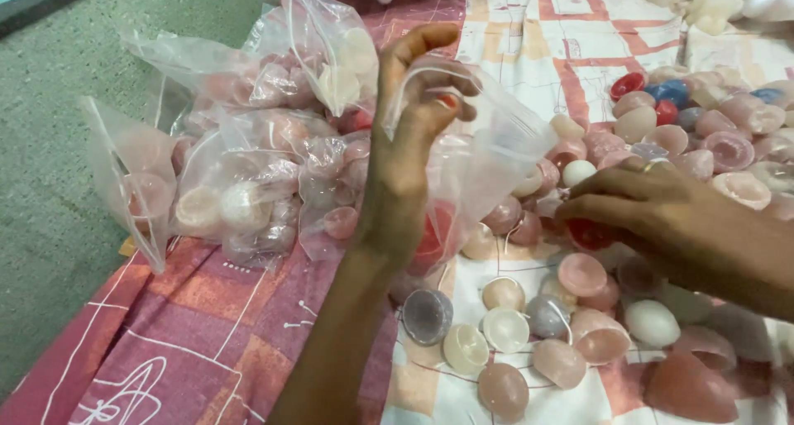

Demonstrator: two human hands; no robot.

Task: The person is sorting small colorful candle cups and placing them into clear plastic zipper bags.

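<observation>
Bagging candles: left hand (pixel 413 119) is holding a bag (pixel 488 160) open, raised over the cloth (pixel 207 342).
Risk: thin rim is slipping from the pinching fingers, bag sagging, candles spilling. Right hand (pixel 645 206) is lying low on the pile, fingers closing around a red candle (pixel 589 235). Filled bags (pixel 248 169) are sitting left.

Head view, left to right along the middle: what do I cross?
Filled bags → left hand holding up an open clear bag → right hand on a red piece → loose pink pieces.
</observation>
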